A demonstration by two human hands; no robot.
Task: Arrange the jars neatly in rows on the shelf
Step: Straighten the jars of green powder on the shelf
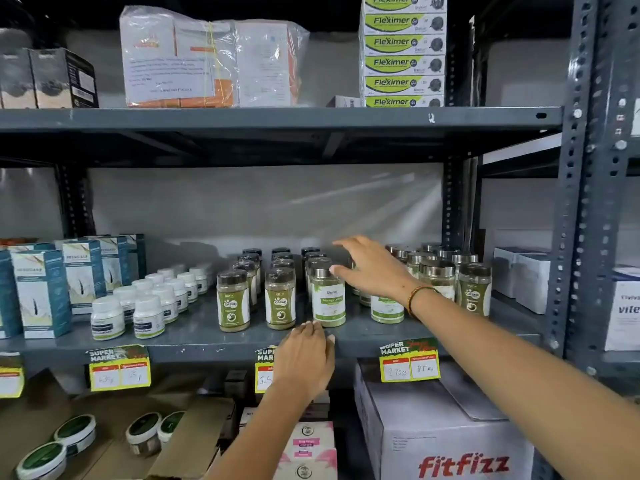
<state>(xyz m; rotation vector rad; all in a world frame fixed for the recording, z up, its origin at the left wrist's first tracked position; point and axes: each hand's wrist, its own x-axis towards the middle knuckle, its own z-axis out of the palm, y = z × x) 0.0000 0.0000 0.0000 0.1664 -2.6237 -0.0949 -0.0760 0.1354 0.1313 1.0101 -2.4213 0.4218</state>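
Note:
Jars of green powder stand in rows on the grey middle shelf (194, 336). Two rows of dark-lidded jars (233, 301) run back at the centre left. A silver-lidded jar with a white and green label (328, 299) heads a third row. More silver-lidded jars (437, 277) cluster at the right. My right hand (372, 268) hovers with spread fingers over the gap right of that third row, thumb near the front jar's lid, holding nothing. My left hand (308, 358) lies flat at the shelf's front edge, fingertips just below the labelled jar.
Small white bottles (149, 315) and teal boxes (41, 292) fill the shelf's left part. White boxes (523, 278) stand at the right by the upright post (571, 216). Price tags (119, 367) hang on the shelf edge. A white fitfizz carton (446, 431) sits below.

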